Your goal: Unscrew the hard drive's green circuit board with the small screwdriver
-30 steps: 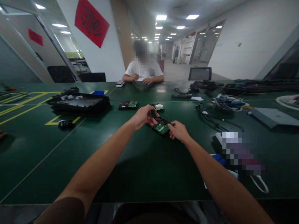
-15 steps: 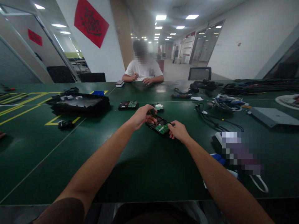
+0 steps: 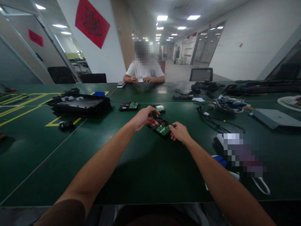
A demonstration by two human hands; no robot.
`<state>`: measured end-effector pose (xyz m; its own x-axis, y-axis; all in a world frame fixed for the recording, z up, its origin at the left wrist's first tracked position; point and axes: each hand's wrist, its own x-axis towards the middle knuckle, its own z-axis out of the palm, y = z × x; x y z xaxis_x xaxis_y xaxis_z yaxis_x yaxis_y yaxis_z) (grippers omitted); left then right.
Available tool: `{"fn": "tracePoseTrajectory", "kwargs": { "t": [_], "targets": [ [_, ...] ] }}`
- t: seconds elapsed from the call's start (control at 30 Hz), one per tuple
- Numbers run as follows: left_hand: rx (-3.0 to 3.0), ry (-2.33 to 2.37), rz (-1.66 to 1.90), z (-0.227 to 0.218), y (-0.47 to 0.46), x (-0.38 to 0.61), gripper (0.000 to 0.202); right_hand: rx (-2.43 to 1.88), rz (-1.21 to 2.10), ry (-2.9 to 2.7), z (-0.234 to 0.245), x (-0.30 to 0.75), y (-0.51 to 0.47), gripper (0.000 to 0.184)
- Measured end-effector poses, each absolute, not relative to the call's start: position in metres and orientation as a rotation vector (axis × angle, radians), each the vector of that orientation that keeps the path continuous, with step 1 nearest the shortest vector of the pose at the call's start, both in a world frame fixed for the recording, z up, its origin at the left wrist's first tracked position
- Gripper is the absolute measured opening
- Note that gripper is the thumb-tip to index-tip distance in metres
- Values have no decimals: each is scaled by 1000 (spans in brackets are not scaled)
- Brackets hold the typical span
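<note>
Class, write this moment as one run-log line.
device: green circuit board showing | left hand: over its left side | right hand: gripping its right edge | co-worker: seated across table

No wording can be read with certainty. A large red sheet (image 3: 92,23) on the white pillar (image 3: 105,59) bears dark brush-written characters, merged into one design. A smaller red sheet (image 3: 35,38) farther left carries marks too blurred to make out. The badge (image 3: 152,73) on the seated person's shirt (image 3: 141,70) and any print on the nearest green circuit board (image 3: 163,130) are too small to read.
</note>
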<state>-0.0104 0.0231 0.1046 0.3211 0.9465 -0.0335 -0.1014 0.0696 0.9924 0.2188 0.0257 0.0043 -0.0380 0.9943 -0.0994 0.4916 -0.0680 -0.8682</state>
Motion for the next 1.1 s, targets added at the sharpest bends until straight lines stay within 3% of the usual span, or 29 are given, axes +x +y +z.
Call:
{"fn": "tracePoseTrajectory", "kwargs": {
  "t": [1.1],
  "targets": [
    [1238,939,1012,107,20,-7,24,-1619,1032,-1590,4,218,27,17]
  ]
}}
